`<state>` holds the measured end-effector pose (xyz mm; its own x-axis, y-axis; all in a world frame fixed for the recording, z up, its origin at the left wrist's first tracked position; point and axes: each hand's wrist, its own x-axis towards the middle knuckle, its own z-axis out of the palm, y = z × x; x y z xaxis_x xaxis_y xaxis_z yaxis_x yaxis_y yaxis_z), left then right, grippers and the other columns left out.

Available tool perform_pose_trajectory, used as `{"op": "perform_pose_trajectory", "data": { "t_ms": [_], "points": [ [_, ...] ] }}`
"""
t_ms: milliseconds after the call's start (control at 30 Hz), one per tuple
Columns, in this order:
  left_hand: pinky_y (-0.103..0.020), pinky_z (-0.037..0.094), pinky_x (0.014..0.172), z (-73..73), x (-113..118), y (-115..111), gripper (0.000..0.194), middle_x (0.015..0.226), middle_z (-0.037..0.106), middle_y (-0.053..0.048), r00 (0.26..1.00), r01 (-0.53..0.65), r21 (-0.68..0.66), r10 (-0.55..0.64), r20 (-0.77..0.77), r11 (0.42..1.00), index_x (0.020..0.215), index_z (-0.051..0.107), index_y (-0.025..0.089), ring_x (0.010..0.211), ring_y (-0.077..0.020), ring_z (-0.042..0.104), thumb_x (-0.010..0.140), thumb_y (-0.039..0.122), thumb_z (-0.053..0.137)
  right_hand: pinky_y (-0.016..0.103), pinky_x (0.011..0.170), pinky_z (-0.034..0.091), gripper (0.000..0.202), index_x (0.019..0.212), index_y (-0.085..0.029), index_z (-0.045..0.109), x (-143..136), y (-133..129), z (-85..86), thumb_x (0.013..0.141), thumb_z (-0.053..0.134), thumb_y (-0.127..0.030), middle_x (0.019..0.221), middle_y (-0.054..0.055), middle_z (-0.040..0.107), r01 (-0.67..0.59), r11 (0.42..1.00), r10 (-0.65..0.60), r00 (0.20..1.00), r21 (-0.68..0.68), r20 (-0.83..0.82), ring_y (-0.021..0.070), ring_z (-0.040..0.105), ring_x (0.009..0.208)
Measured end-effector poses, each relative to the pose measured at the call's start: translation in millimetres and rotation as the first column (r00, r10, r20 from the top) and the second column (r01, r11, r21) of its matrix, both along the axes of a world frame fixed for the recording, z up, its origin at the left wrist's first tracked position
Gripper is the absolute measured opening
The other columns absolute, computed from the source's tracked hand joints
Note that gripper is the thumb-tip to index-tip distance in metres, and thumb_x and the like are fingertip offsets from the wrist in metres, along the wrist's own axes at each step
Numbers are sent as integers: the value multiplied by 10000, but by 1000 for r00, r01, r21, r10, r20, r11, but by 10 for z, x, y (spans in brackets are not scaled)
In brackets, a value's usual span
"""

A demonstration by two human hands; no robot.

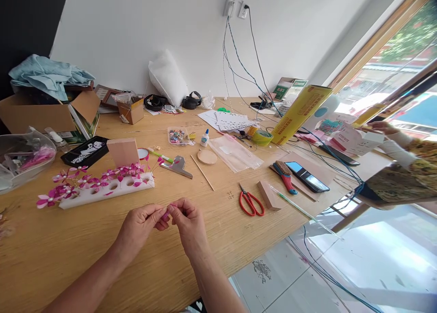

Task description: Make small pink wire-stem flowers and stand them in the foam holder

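Over the front of the wooden table, my left hand (143,225) and my right hand (187,219) meet fingertip to fingertip. Both pinch a small magenta petal (165,215), mostly hidden by my fingers. Beyond my left hand lies a white foam block with holes (102,195), holding several magenta flowers (97,182) on thin stems. A metal bulldog clip (177,166) and a thin wooden stick (202,171) rest past my fingers. To the right of my right hand are red-handled scissors (251,202).
A glue bottle (205,139), a round wooden disc (206,156) and a bead box (179,136) sit mid-table. A wooden block (268,195), a brush (285,177) and a phone (307,176) lie right. Another person's sleeve (398,151) shows at far right, near blue cables (358,185).
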<state>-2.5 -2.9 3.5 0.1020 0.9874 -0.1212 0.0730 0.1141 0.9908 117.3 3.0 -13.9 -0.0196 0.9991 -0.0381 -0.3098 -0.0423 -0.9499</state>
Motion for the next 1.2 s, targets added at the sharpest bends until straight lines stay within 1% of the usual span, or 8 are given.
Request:
{"op": "perform_pose_trajectory", "data": {
  "t_ms": [133, 400, 500, 633, 700, 900, 1067, 1200],
  "points": [
    [-252, 494, 557, -5, 24, -13, 249, 596, 644, -37, 999, -39, -29, 40, 25, 999, 606, 709, 166, 551, -155, 561, 633, 411, 670, 217, 477, 363, 145, 565, -189, 541, 13, 7, -8, 648, 594, -295, 492, -37, 537, 8, 1000, -8, 999, 10, 36, 95, 454, 470],
    [-232, 457, 554, -13, 1, -14, 211, 578, 639, -36, 999, -10, -68, 12, 40, 998, 621, 725, 170, 581, -153, 554, 632, 376, 683, 209, 463, 334, 146, 574, -181, 546, 31, 25, -40, 637, 611, -295, 502, -44, 511, -1, 1000, 3, 995, -17, 95, 84, 415, 461],
    [-221, 441, 540, -27, -8, -19, 205, 554, 631, -26, 999, -30, -60, 32, 34, 998, 612, 722, 171, 556, -140, 541, 632, 370, 679, 207, 466, 324, 145, 600, -177, 568, 58, 37, -18, 639, 625, -304, 497, -52, 494, -55, 998, 57, 994, -27, 90, 81, 407, 462],
    [-226, 441, 533, -26, -11, -18, 198, 549, 631, -21, 997, -66, -60, 69, 44, 996, 631, 725, 170, 538, -135, 533, 615, 364, 687, 208, 472, 297, 210, 763, -168, 625, 141, 54, 3, 630, 679, -322, 508, -61, 497, -193, 981, 196, 973, -36, 120, 78, 400, 474],
    [-229, 445, 533, -25, -11, -14, 196, 552, 633, -22, 996, -79, -60, 82, 47, 995, 615, 719, 166, 539, -136, 535, 610, 360, 689, 208, 466, 272, 218, 782, -168, 634, 171, 56, 0, 613, 698, -291, 507, -70, 479, -223, 974, 226, 962, -41, 150, 73, 381, 471],
    [-231, 457, 533, -27, 6, -8, 204, 551, 633, -23, 994, -91, -60, 94, 58, 994, 585, 703, 157, 542, -137, 542, 608, 360, 689, 211, 465, 282, 123, 592, -171, 595, 118, 39, -21, 598, 669, -270, 488, -56, 506, -175, 983, 179, 979, -51, 94, 74, 395, 457],
    [-252, 493, 588, -22, 19, -14, 248, 589, 635, -18, 995, -66, -65, 70, 74, 996, 618, 698, 152, 578, -139, 555, 643, 397, 670, 212, 466, 331, 113, 556, -178, 580, 50, 27, 3, 555, 664, -253, 492, -41, 557, -84, 991, 90, 995, -108, 50, 89, 445, 463],
    [-279, 515, 645, -45, 14, -17, 256, 617, 639, -14, 996, -52, -57, 56, 74, 997, 688, 713, 156, 624, -149, 570, 671, 405, 657, 219, 483, 350, 101, 554, -175, 583, 34, 32, -6, 534, 661, -236, 482, -46, 543, -42, 987, 48, 998, -155, 36, 92, 450, 471]
  ]
}}
